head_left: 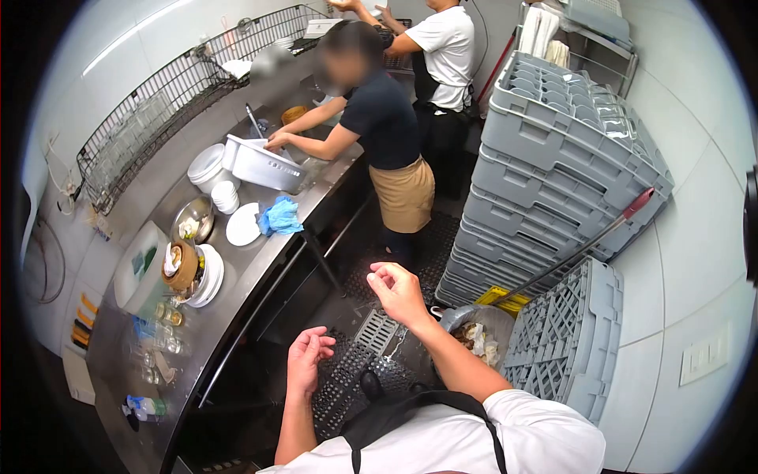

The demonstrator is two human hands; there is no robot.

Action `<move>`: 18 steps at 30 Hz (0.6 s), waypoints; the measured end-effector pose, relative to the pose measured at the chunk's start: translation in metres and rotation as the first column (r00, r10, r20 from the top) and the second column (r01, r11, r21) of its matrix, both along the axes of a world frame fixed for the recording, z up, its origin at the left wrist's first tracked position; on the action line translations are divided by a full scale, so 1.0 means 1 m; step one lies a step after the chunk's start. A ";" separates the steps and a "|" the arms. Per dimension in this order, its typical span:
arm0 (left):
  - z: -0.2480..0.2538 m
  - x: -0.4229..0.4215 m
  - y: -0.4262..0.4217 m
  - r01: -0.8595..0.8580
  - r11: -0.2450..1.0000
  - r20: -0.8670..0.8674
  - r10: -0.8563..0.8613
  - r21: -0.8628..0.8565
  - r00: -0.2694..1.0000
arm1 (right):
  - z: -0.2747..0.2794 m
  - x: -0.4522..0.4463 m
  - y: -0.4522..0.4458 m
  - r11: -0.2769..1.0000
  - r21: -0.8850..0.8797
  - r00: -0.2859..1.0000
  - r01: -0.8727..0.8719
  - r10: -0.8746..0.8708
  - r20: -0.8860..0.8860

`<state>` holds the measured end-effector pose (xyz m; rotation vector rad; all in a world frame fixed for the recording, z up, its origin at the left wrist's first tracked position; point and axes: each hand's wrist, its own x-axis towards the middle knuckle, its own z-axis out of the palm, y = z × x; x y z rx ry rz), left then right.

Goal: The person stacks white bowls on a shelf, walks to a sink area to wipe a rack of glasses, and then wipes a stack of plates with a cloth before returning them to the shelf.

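My left hand hangs in the air above the dark floor mat, its fingers loosely bent and holding nothing. Higher and further right, my right hand is also raised, fingers half curled and apart, with nothing visible in them. Neither touches anything. Left of my hands runs a steel counter. On it are stacked white plates, a bamboo steamer, a metal bowl, a white plate and a blue cloth. Below my right forearm is a bin lined with plastic and holding food scraps.
A co-worker at the sink handles a white tub; another person stands behind. Tall grey dish racks rise at right, with a red-handled pole leaning across. Glasses stand on the near counter.
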<state>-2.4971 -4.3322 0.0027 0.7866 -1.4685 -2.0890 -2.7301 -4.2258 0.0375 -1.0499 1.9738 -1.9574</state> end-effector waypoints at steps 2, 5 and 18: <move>0.004 -0.011 0.006 0.045 0.999 -0.003 -0.045 -0.003 0.999 | -0.006 -0.007 0.008 1.000 0.005 0.999 0.006 -0.006 0.050; 0.014 -0.033 0.016 0.104 0.995 -0.029 -0.104 0.005 0.994 | -0.017 -0.018 0.025 0.999 0.040 0.993 -0.006 0.001 0.119; 0.138 -0.176 0.012 0.604 0.796 -0.634 -0.449 0.037 0.630 | 0.116 -0.101 0.073 0.885 -0.462 0.944 0.064 0.097 0.316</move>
